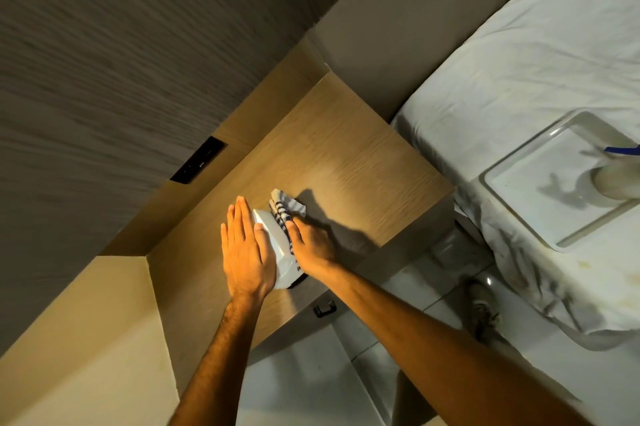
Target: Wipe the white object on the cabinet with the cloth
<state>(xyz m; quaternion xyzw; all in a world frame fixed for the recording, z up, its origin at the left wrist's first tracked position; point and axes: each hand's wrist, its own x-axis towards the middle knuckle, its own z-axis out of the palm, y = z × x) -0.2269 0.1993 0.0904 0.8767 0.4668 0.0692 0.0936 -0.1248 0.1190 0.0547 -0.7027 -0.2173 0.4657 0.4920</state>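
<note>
A white box-shaped object [277, 245] stands on the wooden cabinet top [339, 162]. My left hand [244, 252] lies flat against the object's left side, fingers straight and together, thumb on its top. My right hand [310, 245] presses a white cloth with dark blue stripes [285, 209] against the object's right side. The cloth's loose end sticks out beyond the fingers onto the cabinet top. The object's lower right part is hidden by my right hand.
A bed with a white sheet [540, 55] lies to the right, with a white tray [540, 183] on it. A black socket panel [199, 160] sits in the cabinet's back board. A black drawer handle [325, 308] shows below the cabinet edge, above a tiled floor [311, 380].
</note>
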